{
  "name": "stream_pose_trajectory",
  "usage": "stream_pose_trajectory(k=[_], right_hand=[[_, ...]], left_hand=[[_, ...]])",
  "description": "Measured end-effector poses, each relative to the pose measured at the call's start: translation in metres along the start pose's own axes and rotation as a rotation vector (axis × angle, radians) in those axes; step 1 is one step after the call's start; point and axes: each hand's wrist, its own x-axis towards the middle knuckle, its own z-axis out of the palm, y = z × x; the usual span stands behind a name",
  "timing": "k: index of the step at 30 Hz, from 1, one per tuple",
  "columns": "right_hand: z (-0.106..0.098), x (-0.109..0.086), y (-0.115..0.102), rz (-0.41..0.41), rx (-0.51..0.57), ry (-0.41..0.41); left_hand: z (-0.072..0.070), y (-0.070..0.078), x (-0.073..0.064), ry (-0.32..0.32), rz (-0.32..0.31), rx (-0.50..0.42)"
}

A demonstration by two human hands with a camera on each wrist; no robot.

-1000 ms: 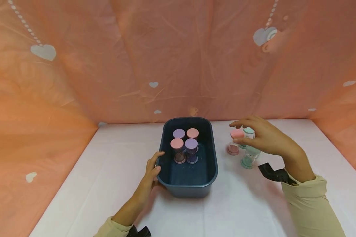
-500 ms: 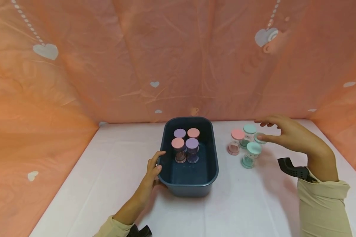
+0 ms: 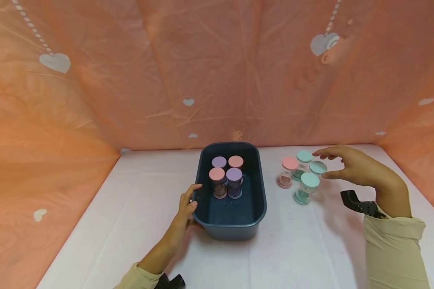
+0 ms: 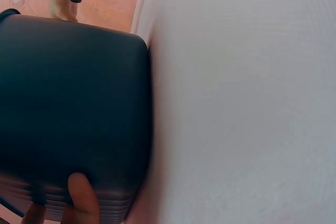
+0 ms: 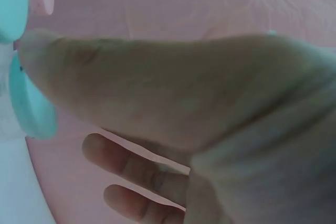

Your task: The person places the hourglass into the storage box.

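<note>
Sand timers with coloured caps stand in the dark blue bin [image 3: 228, 233] and on the table at its right. My left hand [image 3: 182, 208] rests at the bin's left side, its index fingertip over the rim; fingers [image 4: 84, 200] lie along the ribbed outer wall in the left wrist view. My right hand [image 3: 358, 166] reaches from the right to the rightmost mint-capped sand timer [image 3: 318, 167], thumb and fingers spread apart beside its cap. In the right wrist view the thumb [image 5: 131, 82] overlaps the edge of a mint cap [image 5: 34, 100].
Beside that timer stand two more mint-capped sand timers [image 3: 309, 188] and a pink-capped sand timer [image 3: 288, 172]. The bin holds two pink-capped [image 3: 217, 182] and two purple-capped timers [image 3: 234, 182]. An orange heart-printed sheet [image 3: 238, 80] backs the white table [image 3: 148, 192].
My right hand has moved right from over the pink-capped and mint-capped timers, then lowered slightly beside the rightmost mint-capped one. My left hand and the bin have stayed put.
</note>
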Motion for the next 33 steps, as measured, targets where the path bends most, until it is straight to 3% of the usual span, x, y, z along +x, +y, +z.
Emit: stream_pose_trajectory(k=[12,26,33], right_hand=[[0.009,0.002,0.007,0.048,0.086,-0.082],[0.009,0.004,0.009,0.088,0.045,-0.136],[0.011,0.004,0.013,0.089,0.073,-0.12]], left_hand=[[0.0,0.0,-0.001,0.002,-0.01,0.015],[-0.001,0.0,0.0,-0.004,-0.009,0.019],[-0.001,0.0,0.0,-0.004,-0.001,0.018]])
